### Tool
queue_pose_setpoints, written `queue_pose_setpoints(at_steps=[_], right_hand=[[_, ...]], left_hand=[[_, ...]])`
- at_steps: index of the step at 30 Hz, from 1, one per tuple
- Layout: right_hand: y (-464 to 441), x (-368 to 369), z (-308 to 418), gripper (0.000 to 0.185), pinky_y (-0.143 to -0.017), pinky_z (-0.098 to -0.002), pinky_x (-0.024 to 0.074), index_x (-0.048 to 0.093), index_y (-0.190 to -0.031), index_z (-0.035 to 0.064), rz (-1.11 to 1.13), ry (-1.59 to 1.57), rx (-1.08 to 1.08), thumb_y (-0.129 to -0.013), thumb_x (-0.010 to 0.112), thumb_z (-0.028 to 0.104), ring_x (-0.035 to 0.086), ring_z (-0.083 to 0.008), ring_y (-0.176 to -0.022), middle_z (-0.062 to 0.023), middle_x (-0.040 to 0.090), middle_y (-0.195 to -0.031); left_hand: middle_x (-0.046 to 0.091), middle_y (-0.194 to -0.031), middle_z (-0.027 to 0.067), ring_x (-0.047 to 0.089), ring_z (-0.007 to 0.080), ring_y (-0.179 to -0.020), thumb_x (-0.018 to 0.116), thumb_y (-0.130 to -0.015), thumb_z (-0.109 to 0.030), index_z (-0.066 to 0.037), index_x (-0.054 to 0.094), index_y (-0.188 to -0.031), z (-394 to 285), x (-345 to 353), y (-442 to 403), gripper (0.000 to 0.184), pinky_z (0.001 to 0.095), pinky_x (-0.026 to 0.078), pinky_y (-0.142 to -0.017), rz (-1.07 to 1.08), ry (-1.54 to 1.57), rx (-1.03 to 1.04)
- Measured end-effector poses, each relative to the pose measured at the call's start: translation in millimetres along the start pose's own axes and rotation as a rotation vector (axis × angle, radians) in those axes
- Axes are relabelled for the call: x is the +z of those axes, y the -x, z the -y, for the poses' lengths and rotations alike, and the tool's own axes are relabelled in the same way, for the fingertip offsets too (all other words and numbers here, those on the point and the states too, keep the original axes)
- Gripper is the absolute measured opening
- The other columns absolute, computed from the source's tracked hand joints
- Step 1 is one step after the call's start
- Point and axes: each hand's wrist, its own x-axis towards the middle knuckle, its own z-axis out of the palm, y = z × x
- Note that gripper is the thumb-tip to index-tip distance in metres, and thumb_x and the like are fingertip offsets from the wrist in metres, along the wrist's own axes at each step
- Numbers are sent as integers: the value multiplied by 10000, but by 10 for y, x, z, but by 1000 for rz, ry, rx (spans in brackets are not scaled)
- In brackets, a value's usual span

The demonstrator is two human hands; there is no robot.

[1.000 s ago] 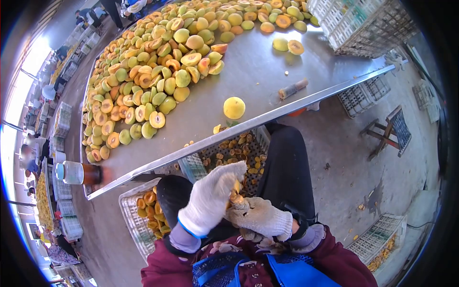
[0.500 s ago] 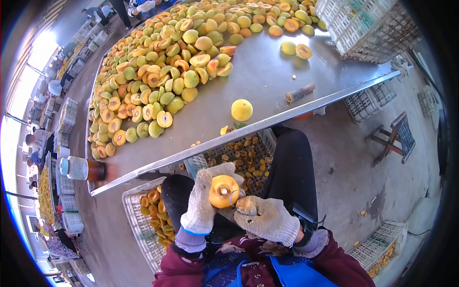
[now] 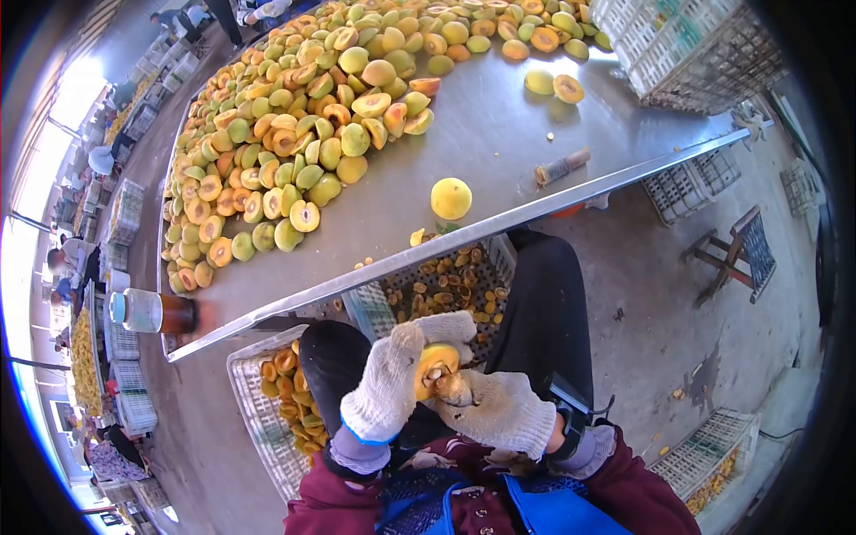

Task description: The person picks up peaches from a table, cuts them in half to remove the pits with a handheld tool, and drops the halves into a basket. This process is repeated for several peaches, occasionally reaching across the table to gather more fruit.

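Observation:
My left hand [image 3: 385,383], in a whitish knit glove, is wrapped round a halved yellow peach [image 3: 434,364], cut face turned toward my right hand. My right hand [image 3: 504,412], also gloved, is closed on a pitting tool [image 3: 456,389] with a stubby brownish end, pressed against the middle of the fruit. The tool's wire loop is hidden at the pit. Below my hands sits a crate with dark scraps and pits [image 3: 455,283]. Left of my knee, a white crate [image 3: 254,401] holds orange peach halves.
A metal table [image 3: 374,227] carries a heap of peach halves [image 3: 294,134], one yellow peach [image 3: 451,199], a short handle-like piece [image 3: 563,168] and a white crate [image 3: 687,62]. A jar of brown liquid [image 3: 156,312] stands by its left corner. A stool [image 3: 740,254] is at right.
The peach half has turned and tilted in my left hand. My right hand has moved the tool into its middle, so the wire loop no longer shows.

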Motion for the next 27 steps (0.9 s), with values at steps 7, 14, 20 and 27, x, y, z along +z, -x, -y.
queue_pose_setpoints(at_steps=[7, 14, 20, 27], right_hand=[[-12, -96, 22, 288, -614, -339, 527, 652, -940, 116, 164, -286, 119, -881, 624, 397, 676, -220, -685, -50, 673, -732], [-8, -62, -75, 270, -551, -272, 509, 638, -948, 77, 396, -844, 125, -901, 646, 343, 612, -103, -571, -26, 636, -667], [19, -165, -117, 238, -375, -227, 374, 622, -894, 90, 692, -1167, 330, -937, 613, 324, 491, -85, -439, -10, 554, -616], [99, -10, -250, 271, -366, -208, 342, 603, -839, 79, 611, -1216, 289, -933, 613, 333, 456, -64, -424, 17, 512, -577]], left_hand=[[626, -1136, 188, 632, 228, -1013, 262, -894, -752, 100, 483, -1292, -184, -30, -51, 967, 329, 463, -947, 135, -360, 154], [641, -1099, 147, 559, 241, -1117, 526, -947, -279, 27, 522, -1280, 136, 120, 84, 452, 359, 447, -950, -210, -690, 601], [679, -1006, 159, 671, 282, -908, 605, -902, -172, 0, 648, -1099, -208, 242, 16, 265, 330, 521, -812, -154, -344, -12], [670, -1003, 144, 677, 321, -806, 611, -876, -199, -49, 646, -1104, -178, 249, 7, 275, 376, 539, -662, -44, -1099, 726]])
